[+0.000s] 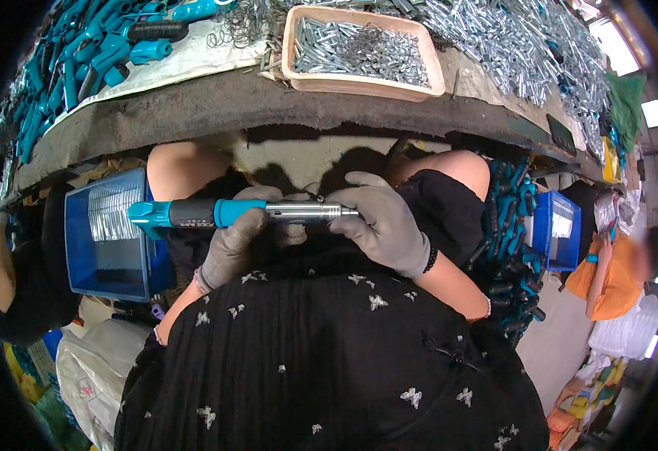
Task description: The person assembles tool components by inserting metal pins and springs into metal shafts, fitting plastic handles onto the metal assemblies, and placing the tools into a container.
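Across my lap, level, lies a hand tool [194,213] with a teal and black handle, a teal collar and a shiny metal barrel narrowing to a thin tip on the right. It looks like a screwdriver, though its exact kind is unclear. My left hand [233,242], in a grey glove, is closed around it where the collar meets the barrel. My right hand [387,225], gloved too, pinches the barrel's narrow end between thumb and fingers, and the tip shows just there. Whether the right fingers also hold a small part is hidden.
Ahead, a cloth-covered workbench [194,105] carries a pinkish tray [363,86] of metal pins and springs, teal handles [104,56] and loose metal parts [517,56]. A blue crate [107,259] stands left; teal-black tools [505,248] and another blue bin [558,229] right. Other people [607,270] sit either side.
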Available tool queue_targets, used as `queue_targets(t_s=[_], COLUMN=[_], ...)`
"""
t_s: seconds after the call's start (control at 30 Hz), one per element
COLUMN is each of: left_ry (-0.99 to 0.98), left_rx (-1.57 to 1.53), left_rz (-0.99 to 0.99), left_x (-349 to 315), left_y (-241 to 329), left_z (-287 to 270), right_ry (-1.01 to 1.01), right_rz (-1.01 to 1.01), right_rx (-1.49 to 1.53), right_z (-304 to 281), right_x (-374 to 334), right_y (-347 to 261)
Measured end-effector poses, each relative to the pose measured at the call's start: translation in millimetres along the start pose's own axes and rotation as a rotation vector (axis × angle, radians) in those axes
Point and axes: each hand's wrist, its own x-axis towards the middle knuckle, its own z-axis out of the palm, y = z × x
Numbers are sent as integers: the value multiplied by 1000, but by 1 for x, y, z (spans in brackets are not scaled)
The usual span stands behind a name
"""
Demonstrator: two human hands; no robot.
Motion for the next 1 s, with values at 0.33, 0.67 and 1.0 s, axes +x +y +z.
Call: queue_targets(t_s=[0.33,0.67,1.0], left_ry=[10,-386,-238], left_rx=[-3,1241,2279], left_rz=[-26,409,326], left_x=[3,36,115], left_y=[-2,19,5], left_z=[-8,28,-20], right_ry=[-37,2,-130], right_rz=[66,421,1124], right_rx=[13,243,656], right_z=[0,1,-62], right_x=[4,-10,10], right_y=[0,52,30])
